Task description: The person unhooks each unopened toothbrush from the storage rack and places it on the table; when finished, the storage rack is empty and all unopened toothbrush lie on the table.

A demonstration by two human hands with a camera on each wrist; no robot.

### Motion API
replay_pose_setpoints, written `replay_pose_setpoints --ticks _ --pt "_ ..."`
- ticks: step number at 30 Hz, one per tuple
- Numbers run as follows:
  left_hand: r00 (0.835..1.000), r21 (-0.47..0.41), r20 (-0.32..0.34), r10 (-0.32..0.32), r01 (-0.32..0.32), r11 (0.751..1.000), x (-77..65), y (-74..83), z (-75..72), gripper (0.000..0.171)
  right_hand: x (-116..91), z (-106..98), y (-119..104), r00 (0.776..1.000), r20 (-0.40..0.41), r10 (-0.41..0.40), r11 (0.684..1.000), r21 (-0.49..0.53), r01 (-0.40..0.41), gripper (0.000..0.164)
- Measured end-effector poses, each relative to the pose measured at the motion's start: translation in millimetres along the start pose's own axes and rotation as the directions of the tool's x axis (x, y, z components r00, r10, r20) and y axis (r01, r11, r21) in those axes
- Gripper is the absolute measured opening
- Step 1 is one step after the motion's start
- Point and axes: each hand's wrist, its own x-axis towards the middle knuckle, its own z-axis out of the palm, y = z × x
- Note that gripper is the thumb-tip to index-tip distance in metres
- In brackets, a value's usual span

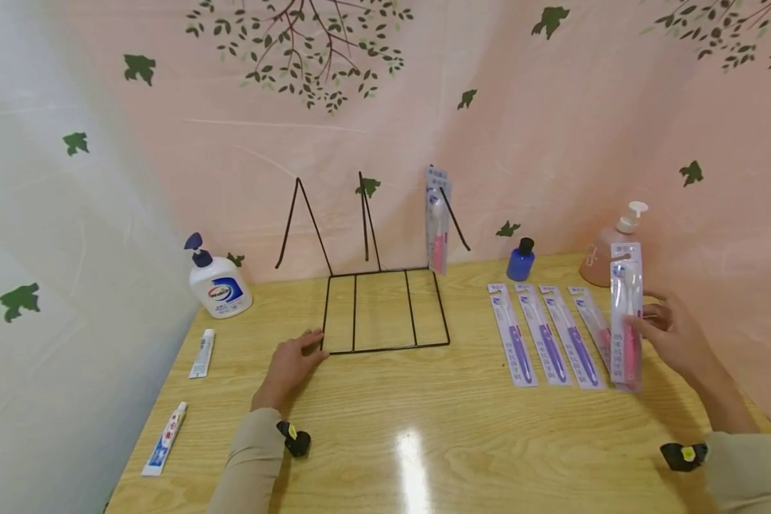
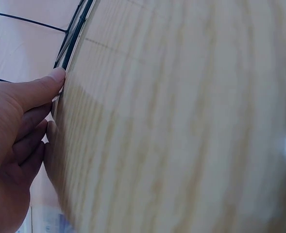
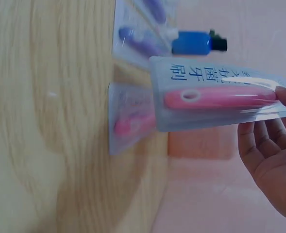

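My right hand pinches a packaged pink toothbrush by its edge, thumb in front and fingers behind. The pack stands upright in the head view, overlapping another pink toothbrush pack that lies on the table. In the right wrist view its pink handle shows through clear plastic. A black wire rack with tall bent prongs stands at the back middle. With thumb and fingers, my left hand holds the rack's front left corner. Toothbrush packs, a pink one in front, stand in the rack's right end.
Three purple toothbrush packs lie beside the pink one. Behind them stand a blue bottle and a pink pump bottle. At left are a white pump bottle, a small tube and a toothpaste tube.
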Motion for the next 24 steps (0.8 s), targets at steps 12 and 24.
replay_pose_setpoints --ticks 12,24 --pt "1.0 0.004 -0.004 0.0 0.0 1.0 0.9 1.1 -0.7 0.047 4 -33 52 0.982 0.11 0.152 0.985 -0.103 -0.14 0.057" --pt "1.0 -0.009 0.001 -0.008 0.008 1.0 0.6 1.7 -0.3 0.047 13 -38 69 0.899 0.282 0.334 0.942 -0.136 -0.308 0.071"
